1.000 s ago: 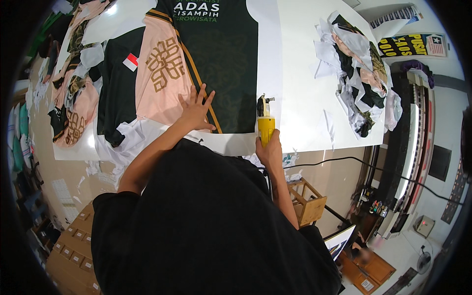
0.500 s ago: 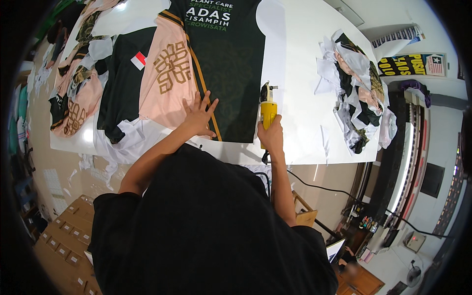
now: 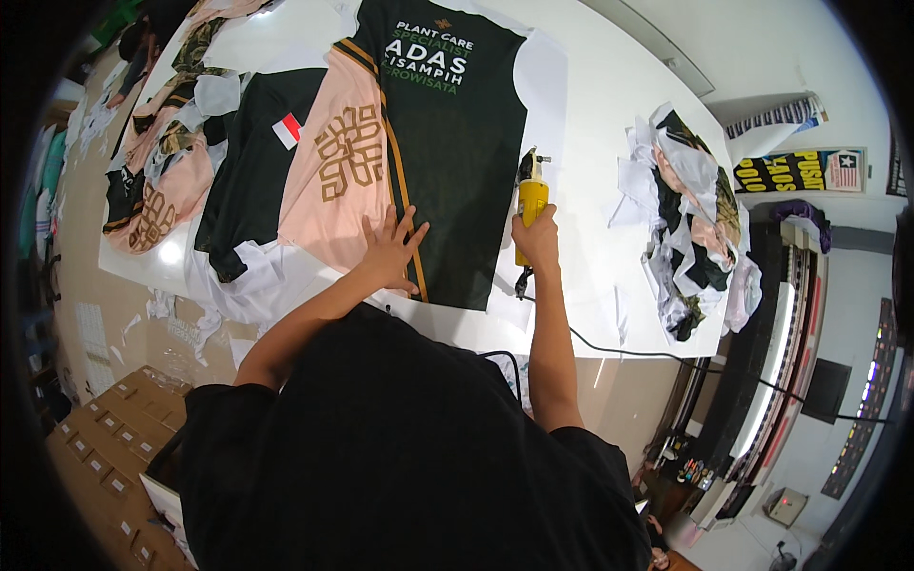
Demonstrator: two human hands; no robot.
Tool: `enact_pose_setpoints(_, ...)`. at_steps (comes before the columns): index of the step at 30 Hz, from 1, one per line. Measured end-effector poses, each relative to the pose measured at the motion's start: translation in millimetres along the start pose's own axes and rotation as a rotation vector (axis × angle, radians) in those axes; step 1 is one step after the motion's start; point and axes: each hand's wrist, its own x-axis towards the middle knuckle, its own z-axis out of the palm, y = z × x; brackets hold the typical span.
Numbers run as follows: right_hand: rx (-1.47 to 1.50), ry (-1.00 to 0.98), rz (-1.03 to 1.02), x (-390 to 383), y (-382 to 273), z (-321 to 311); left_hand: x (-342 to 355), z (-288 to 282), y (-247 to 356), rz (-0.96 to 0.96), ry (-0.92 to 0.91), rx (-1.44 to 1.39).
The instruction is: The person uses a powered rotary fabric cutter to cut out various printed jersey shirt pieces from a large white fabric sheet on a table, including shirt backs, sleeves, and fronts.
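The right hand's (image 3: 538, 238) fingers wrap round the yellow body of a power tool (image 3: 533, 198), gripping it from behind and from the right. The tool's long axis runs away from the person, its far end leaning slightly to the right; the metal-and-dark head points toward the far side of the table, and the dark tail end faces the person's body. The tool sits just beside the right edge of a dark green fabric panel (image 3: 457, 171); whether its blade touches the cloth cannot be told.

The left hand (image 3: 388, 259) lies flat, fingers spread and holding nothing, across the orange stripe (image 3: 401, 171) along the panel's left side. The panel's long axis also runs away from the person, with printed lettering near its far end, reading upright from where the person stands. White material shows along its right side.

Left of the stripe lies a peach piece (image 3: 309, 214) with a brown geometric motif, then a dark piece (image 3: 255, 171) bearing a red-and-white patch (image 3: 287, 131). Heaped offcuts lie at the left (image 3: 190, 181) and right (image 3: 700, 233) of the white table (image 3: 590, 257). A black cable (image 3: 628, 353) trails from the tool's near end to the right. Brown cartons (image 3: 105, 443) stand at lower left.
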Motion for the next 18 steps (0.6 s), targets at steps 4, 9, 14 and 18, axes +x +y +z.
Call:
enact_pose_setpoints(4,-0.034,0.002,-0.004,30.2,-5.6,-2.4,1.1,-2.6,0.6,0.002,-0.009,-0.006)
enact_pose_setpoints(9,-0.044,-0.005,-0.012,70.6,-11.4,-3.2,-0.3,-1.6,1.9,-0.003,0.02,0.016)
enact_pose_setpoints(14,-0.055,-0.006,-0.034,107.4,-17.2,-3.8,-2.5,-4.8,6.5,-0.016,0.034,0.012)
enact_pose_setpoints(18,-0.048,-0.018,-0.032,140.3,-22.7,-5.7,-2.3,-9.1,12.0,-0.042,0.011,0.019)
